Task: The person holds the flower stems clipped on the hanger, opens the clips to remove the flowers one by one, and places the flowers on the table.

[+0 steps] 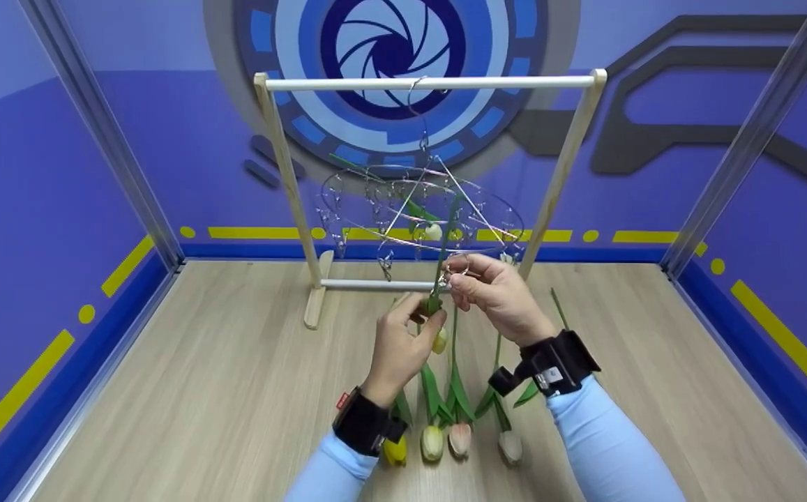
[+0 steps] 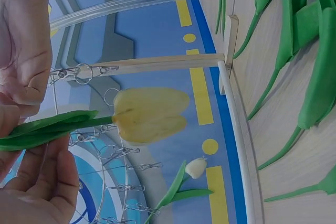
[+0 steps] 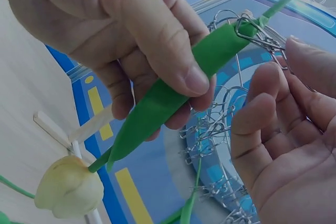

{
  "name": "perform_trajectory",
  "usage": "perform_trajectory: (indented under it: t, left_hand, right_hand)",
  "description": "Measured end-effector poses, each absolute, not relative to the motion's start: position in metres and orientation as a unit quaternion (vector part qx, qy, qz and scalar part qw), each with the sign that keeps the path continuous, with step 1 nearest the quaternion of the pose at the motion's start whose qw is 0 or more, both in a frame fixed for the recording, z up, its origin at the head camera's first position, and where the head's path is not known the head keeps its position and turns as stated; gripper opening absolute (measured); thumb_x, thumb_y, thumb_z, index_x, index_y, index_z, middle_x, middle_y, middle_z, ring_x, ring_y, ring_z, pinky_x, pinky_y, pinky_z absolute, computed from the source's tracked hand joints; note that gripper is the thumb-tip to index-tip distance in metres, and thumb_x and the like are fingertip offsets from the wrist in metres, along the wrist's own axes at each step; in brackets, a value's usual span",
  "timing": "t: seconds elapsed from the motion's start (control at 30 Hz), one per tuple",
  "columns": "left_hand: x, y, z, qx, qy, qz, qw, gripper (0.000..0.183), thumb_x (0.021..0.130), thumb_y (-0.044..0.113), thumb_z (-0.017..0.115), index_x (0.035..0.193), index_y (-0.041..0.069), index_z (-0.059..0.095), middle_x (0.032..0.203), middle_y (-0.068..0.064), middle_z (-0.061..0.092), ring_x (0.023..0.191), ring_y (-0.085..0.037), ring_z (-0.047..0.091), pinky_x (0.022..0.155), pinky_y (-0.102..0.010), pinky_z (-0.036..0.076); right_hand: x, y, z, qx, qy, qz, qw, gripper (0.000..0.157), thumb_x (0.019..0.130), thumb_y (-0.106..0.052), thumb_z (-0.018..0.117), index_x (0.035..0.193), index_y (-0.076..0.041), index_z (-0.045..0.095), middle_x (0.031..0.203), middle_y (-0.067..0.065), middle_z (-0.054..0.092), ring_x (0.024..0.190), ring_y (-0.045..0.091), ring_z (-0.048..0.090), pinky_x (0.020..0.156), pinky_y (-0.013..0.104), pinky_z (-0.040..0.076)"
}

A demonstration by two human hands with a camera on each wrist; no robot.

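Note:
A pale yellow tulip (image 2: pixel 152 116) hangs bloom down, and my left hand (image 1: pixel 396 348) pinches its green leaves and stem (image 3: pixel 157 103) between thumb and fingers. My right hand (image 1: pixel 508 300) grips a wire clip (image 3: pixel 257 32) of the round metal clip hanger (image 1: pixel 469 199). In the right wrist view, the clip's loop lies across the leaf base, where the stem continues upward. Whether its jaws close on the stem cannot be told. Farther back among the hanger's clips is a white tulip (image 1: pixel 433 231), also bloom down.
The hanger hooks onto the white top bar (image 1: pixel 347 84) of a wooden stand (image 1: pixel 281 160). On the table, blooms toward me, lie a yellow tulip (image 1: pixel 396 452), a pale yellow one (image 1: pixel 432 443), a pink one (image 1: pixel 459 440) and a white one (image 1: pixel 511 446). Blue-purple panels enclose the table.

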State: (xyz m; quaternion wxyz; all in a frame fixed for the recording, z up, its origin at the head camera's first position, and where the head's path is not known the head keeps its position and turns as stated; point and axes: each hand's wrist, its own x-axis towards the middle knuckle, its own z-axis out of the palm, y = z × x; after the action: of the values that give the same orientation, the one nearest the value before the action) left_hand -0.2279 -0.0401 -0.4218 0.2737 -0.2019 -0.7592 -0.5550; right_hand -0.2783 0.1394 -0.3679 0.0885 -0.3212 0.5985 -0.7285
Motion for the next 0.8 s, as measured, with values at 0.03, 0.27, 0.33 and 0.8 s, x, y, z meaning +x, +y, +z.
perform_trajectory:
  t: [0.03,0.27,0.33,0.8]
  left_hand:
    - [-0.2277,-0.0403,-0.4217,-0.202,-0.76,-0.553,0.275,0.009,0.096,0.009,0.073,0.102,0.004,0.071,0.089,-0.005,0.067,0.083,-0.02,0.065,0.077,-0.039,0.057]
    - [-0.2271,-0.0423,-0.4226,-0.197,-0.754,-0.554,0.293,0.012,0.097,0.013,0.073,0.105,0.005,0.072,0.088,-0.004,0.067,0.081,-0.015,0.064,0.074,-0.039,0.057]
    - [-0.2271,-0.0431,-0.4232,-0.198,-0.75,-0.555,0.299,0.011,0.097,0.014,0.073,0.104,0.006,0.072,0.088,-0.003,0.067,0.08,-0.015,0.065,0.074,-0.037,0.057]
    - [-0.2291,-0.0468,-0.426,-0.202,-0.758,-0.541,0.304,0.008,0.098,0.012,0.07,0.1,0.004,0.072,0.087,-0.003,0.069,0.078,-0.014,0.064,0.072,-0.028,0.054]
  right_hand:
    - [-0.2778,0.1387,-0.3679,-0.32,0.602,-0.727,0.082,0.017,0.102,-0.008,0.064,0.118,-0.005,0.068,0.098,0.003,0.066,0.07,0.013,0.056,0.065,0.025,0.047]
    - [-0.2756,0.1357,-0.3681,-0.316,0.612,-0.723,0.047,0.015,0.099,-0.008,0.068,0.113,-0.002,0.071,0.107,0.006,0.068,0.069,0.013,0.056,0.064,0.024,0.046]
    - [-0.2753,0.1352,-0.3684,-0.314,0.613,-0.724,0.039,0.018,0.099,-0.007,0.069,0.113,0.004,0.069,0.108,0.007,0.068,0.069,0.013,0.055,0.063,0.023,0.046]
    - [-0.2733,0.1335,-0.3697,-0.296,0.634,-0.714,0.013,0.032,0.097,-0.008,0.072,0.113,0.018,0.062,0.096,0.004,0.067,0.068,0.013,0.053,0.061,0.023,0.044]
